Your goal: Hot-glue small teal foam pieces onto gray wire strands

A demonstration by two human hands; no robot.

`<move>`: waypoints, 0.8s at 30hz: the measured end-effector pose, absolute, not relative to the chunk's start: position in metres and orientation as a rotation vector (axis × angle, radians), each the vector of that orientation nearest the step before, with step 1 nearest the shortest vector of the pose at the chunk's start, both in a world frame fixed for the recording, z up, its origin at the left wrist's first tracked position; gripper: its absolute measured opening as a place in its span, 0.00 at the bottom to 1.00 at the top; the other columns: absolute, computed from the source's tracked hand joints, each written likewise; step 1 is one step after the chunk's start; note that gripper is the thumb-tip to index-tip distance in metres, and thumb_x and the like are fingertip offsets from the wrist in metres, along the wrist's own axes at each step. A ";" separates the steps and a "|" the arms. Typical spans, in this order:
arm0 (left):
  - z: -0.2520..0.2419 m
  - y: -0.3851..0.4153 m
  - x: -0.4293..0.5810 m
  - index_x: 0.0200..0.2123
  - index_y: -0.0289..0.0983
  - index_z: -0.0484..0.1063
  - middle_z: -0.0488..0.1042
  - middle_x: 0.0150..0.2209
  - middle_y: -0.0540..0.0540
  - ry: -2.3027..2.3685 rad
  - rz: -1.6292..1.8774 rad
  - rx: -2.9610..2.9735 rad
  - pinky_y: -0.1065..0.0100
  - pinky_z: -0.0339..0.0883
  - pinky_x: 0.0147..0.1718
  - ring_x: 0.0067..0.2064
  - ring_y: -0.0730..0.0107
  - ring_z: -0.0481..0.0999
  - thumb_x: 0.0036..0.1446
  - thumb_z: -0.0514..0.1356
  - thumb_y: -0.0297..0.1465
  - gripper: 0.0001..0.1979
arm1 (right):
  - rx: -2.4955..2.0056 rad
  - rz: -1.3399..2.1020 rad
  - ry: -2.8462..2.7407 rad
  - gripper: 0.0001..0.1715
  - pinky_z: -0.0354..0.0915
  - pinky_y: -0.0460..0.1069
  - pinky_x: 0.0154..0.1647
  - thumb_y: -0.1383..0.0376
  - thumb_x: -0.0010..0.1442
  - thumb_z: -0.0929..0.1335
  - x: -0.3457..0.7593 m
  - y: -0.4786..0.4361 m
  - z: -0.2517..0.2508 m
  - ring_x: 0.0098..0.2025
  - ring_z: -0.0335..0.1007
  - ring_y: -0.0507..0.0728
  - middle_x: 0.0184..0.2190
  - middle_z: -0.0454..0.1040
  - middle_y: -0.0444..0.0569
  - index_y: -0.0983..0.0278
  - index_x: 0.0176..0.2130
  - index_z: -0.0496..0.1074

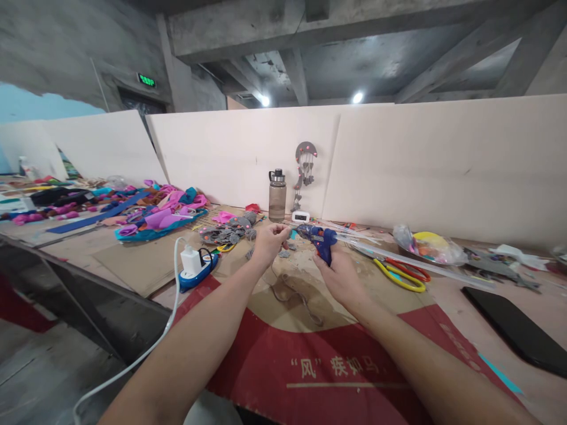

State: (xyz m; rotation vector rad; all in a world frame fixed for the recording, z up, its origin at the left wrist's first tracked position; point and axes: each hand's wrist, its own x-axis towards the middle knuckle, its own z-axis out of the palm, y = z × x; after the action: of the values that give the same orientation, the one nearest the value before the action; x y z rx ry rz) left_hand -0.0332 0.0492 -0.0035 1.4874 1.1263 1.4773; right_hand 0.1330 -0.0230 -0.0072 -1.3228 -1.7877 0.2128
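Observation:
My right hand [343, 274] is wrapped round the handle of a blue glue gun [325, 239], with a long clear glue stick [398, 257] trailing from its back. The gun's nozzle points left, close to the fingertips of my left hand [272, 239]. That hand is closed in a pinch; whatever it holds is too small to make out. Below the hands, a thin brown cord [290, 290] lies in loose curves on the cardboard [328, 310]. Small grey felt pieces [284, 254] lie just behind, partly hidden by my left hand.
Heaped grey felt shapes [230, 230] and a blue power strip [199, 274] are at left. Yellow-and-red-handled scissors [401, 274] and a black phone [516, 324] lie at right. A water bottle [277, 198] stands behind, beside a grey moon-shaped hanging ornament [305, 150].

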 end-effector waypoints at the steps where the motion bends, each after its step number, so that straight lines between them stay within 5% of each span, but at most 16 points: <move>1: -0.003 0.048 -0.033 0.27 0.33 0.71 0.65 0.14 0.53 1.123 1.478 1.481 0.77 0.47 0.15 0.14 0.81 0.59 0.50 0.59 0.36 0.10 | -1.336 0.225 -1.775 0.19 0.63 0.51 0.38 0.61 0.58 0.61 0.133 -0.023 -0.007 0.35 0.69 0.59 0.35 0.74 0.52 0.65 0.48 0.65; 7: -0.003 0.047 -0.032 0.28 0.33 0.70 0.65 0.16 0.53 1.075 1.474 1.489 0.77 0.48 0.16 0.15 0.81 0.60 0.50 0.59 0.37 0.12 | -1.347 0.336 -1.625 0.13 0.62 0.50 0.33 0.60 0.55 0.62 0.140 -0.018 -0.006 0.29 0.67 0.55 0.30 0.73 0.49 0.64 0.40 0.64; 12: -0.007 0.052 -0.031 0.29 0.33 0.71 0.67 0.18 0.53 1.014 1.436 1.515 0.76 0.50 0.18 0.17 0.80 0.62 0.49 0.60 0.39 0.13 | -1.321 0.736 -1.429 0.09 0.59 0.47 0.21 0.60 0.52 0.65 0.153 0.003 -0.019 0.19 0.60 0.51 0.20 0.68 0.42 0.62 0.33 0.62; 16: -0.008 0.051 -0.028 0.27 0.32 0.72 0.70 0.23 0.51 0.979 1.469 1.587 0.75 0.57 0.26 0.24 0.79 0.65 0.47 0.61 0.38 0.13 | -1.471 0.968 -1.355 0.08 0.59 0.47 0.20 0.62 0.48 0.67 0.168 0.018 -0.030 0.19 0.62 0.52 0.17 0.66 0.42 0.62 0.29 0.63; 24: -0.007 0.046 -0.026 0.26 0.33 0.73 0.71 0.24 0.51 1.025 1.523 1.702 0.73 0.58 0.30 0.27 0.76 0.65 0.49 0.60 0.37 0.12 | -1.746 0.105 -1.701 0.13 0.60 0.53 0.34 0.58 0.51 0.67 0.181 0.019 -0.025 0.34 0.69 0.61 0.25 0.71 0.53 0.62 0.20 0.65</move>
State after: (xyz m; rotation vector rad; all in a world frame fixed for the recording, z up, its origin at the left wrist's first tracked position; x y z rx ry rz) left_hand -0.0263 0.0462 -0.0067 1.7022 1.0247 1.5228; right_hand 0.1811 0.0189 -0.0249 -1.7458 -1.7012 0.1045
